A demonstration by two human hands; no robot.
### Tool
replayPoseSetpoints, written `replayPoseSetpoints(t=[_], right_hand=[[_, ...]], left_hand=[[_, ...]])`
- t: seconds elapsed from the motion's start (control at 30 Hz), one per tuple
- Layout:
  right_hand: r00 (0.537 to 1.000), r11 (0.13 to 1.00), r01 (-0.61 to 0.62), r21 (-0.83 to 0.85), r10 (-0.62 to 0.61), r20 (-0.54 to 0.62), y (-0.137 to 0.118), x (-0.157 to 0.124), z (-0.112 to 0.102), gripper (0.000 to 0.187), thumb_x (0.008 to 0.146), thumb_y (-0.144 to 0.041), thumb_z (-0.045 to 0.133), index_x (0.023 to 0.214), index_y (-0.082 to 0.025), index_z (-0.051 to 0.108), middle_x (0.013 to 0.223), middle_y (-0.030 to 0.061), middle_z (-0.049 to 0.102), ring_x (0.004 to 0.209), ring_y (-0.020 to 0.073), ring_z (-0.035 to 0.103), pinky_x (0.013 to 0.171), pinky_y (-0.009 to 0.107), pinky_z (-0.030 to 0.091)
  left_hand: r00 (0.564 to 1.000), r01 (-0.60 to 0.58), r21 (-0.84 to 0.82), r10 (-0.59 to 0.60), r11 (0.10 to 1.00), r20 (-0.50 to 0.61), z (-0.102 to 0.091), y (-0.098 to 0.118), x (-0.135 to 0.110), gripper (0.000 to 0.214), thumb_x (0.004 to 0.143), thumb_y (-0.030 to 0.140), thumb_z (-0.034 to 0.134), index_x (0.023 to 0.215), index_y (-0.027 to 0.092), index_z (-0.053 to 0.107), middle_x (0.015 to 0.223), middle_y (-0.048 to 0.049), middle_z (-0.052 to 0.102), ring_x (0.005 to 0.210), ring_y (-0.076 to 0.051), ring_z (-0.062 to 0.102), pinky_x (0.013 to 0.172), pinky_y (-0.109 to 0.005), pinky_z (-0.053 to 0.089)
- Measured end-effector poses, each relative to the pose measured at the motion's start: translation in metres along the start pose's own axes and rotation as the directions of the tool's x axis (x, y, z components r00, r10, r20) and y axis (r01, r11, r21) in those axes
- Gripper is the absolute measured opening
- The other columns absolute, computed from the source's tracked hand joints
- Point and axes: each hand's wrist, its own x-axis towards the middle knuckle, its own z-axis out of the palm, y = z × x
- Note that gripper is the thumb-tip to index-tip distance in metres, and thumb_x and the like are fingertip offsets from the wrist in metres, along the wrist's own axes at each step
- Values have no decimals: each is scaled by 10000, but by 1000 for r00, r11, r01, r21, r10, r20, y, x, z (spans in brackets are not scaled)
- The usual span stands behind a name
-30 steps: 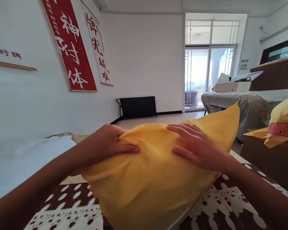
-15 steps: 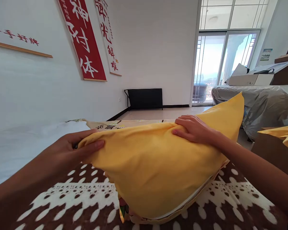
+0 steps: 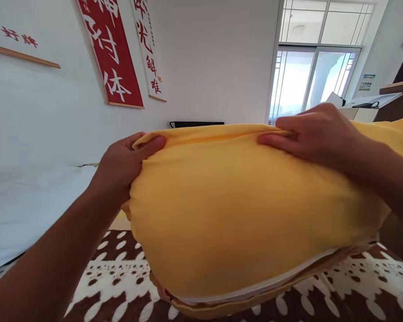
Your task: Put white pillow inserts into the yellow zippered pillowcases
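A big yellow pillow (image 3: 242, 210) fills the middle of the view, held up above a brown and white patterned blanket (image 3: 121, 277). My left hand (image 3: 124, 165) pinches the pillow's top left corner, thumb on the near side. My right hand (image 3: 315, 134) grips the upper edge further right, fingers curled over the fabric. A white inner edge shows along the pillow's lower seam.
White bedding (image 3: 27, 210) lies at the left against a white wall with red and white banners (image 3: 110, 53). Glass balcony doors (image 3: 309, 76) stand at the back right. Cardboard boxes (image 3: 383, 103) sit behind my right hand.
Both hands have lifted the pillow upward and toward me, so it now hides the floor and the black rack. The right hand has shifted further right along the top edge.
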Motion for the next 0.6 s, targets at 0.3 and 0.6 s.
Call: replayPoseSetpoints(t=[0.3,0.6], right_hand=[[923,961,-193,197,110,370,46,-5,102,584,848,-670,369,576,-175,519,543,5,501,575,127,481,564,269,313],[837,946,-150,286,-32,547,14,-60,234,364,947,-372,340,891,-146,620,940,135,652,878,216,600,817,322,402]], left_hand=[[956,275,-380,-208,883,207,30,-126,12,470,677,403,752,1061,216,556,859,-4,676,794,-141,624,682,-230,461],[498,777,-36,-580,628,645,9,-228,-111,673,706,549,676,1264,205,525,1238,-105,623,1128,-288,584,958,-391,462]])
